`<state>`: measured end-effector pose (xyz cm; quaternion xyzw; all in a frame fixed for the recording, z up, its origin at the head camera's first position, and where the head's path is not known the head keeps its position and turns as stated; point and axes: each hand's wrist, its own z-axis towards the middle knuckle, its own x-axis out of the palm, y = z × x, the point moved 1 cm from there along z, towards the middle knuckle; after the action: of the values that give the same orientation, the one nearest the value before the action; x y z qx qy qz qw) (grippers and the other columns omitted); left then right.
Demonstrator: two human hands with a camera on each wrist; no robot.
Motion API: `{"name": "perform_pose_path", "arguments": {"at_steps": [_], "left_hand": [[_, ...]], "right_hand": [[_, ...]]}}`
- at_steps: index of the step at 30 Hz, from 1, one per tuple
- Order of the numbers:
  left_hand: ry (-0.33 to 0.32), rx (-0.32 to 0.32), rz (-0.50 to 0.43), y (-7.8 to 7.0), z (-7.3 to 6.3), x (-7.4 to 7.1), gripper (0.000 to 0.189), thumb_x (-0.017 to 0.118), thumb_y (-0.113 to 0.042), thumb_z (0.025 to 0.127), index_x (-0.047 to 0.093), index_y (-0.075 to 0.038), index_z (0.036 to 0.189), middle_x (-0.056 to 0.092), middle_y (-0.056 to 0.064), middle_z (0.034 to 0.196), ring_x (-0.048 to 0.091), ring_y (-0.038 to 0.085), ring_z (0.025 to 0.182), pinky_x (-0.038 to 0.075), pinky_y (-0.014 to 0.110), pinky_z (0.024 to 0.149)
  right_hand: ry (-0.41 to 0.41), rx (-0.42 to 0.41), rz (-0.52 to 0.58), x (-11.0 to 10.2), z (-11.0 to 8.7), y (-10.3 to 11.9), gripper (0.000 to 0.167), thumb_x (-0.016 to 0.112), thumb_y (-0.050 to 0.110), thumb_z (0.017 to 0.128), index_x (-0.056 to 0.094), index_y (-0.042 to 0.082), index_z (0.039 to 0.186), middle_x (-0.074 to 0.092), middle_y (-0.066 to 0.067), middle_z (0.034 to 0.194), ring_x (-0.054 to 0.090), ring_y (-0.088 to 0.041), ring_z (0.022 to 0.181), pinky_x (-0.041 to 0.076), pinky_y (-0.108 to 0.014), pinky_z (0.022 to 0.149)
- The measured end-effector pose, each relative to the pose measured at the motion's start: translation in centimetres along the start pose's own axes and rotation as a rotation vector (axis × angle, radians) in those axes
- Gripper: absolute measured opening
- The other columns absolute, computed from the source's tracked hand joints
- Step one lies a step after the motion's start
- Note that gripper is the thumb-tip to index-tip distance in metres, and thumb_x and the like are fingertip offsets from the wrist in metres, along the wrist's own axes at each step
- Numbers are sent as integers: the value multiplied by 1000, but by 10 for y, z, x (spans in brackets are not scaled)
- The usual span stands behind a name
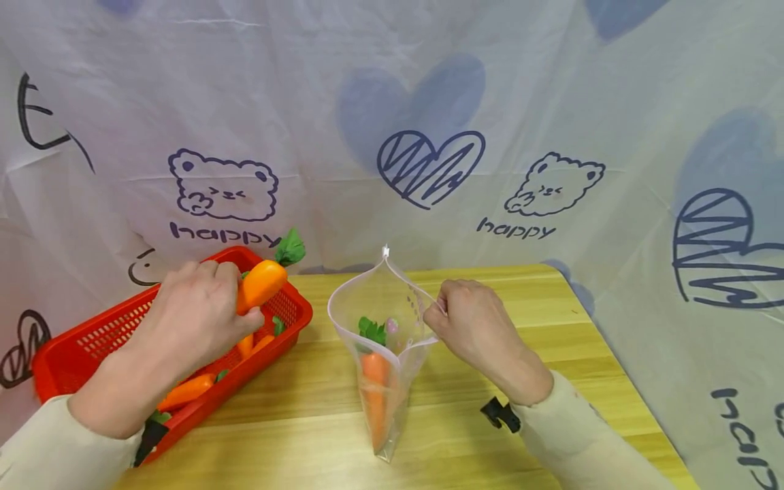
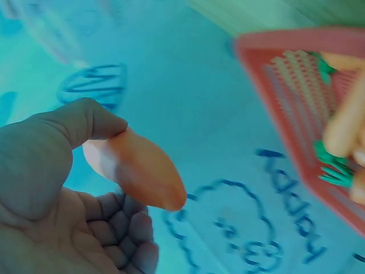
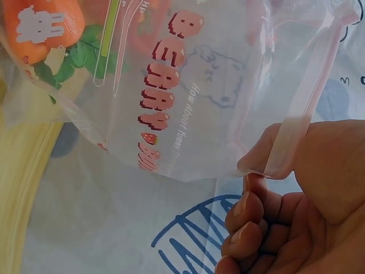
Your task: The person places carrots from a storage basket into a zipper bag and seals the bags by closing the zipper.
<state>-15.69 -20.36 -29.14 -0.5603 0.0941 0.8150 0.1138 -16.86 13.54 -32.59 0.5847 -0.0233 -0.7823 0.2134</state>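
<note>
My left hand [image 1: 199,309] pinches an orange toy carrot [image 1: 263,282] with a green leafy top, up over the right end of a red plastic basket [image 1: 211,408]. In the left wrist view the thumb presses on the carrot [image 2: 140,168] and its tapered end points away from the palm. My right hand [image 1: 474,327] pinches the right edge of a clear zip bag [image 1: 410,299] with a pink rim, its mouth spread wide. Inside the bag another carrot [image 1: 375,388] stands upright, leaves at the top. The right wrist view shows red "BERRY" lettering on the bag [image 3: 199,142].
Several more carrots [image 1: 190,391] lie in the basket at the left. A light wooden table [image 1: 520,449] is underneath. Behind it hangs a pale cloth [image 1: 318,116] printed with bears and hearts. A white zip slider [image 1: 386,251] sits at the bag's far corner.
</note>
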Motion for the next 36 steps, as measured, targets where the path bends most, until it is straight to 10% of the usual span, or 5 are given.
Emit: {"name": "perform_pose_path", "arguments": {"at_steps": [14,36], "left_hand": [[-8,65,-1,-58,10,-51,30,70,-26,71,47,-7,71,43,5,59,42,28,58,33,38,54],[569,158,46,-118,56,-50,20,68,-32,78,61,-15,72,61,3,75,56,23,69,48,40,63]], "right_hand": [[29,5,-2,-3,4,8,21,58,18,78,50,17,60,47,3,57,44,-16,55,36,-28,54],[14,-52,-2,-1,2,22,18,58,19,78,51,19,61,48,4,58,46,-16,57,38,-29,58]]}}
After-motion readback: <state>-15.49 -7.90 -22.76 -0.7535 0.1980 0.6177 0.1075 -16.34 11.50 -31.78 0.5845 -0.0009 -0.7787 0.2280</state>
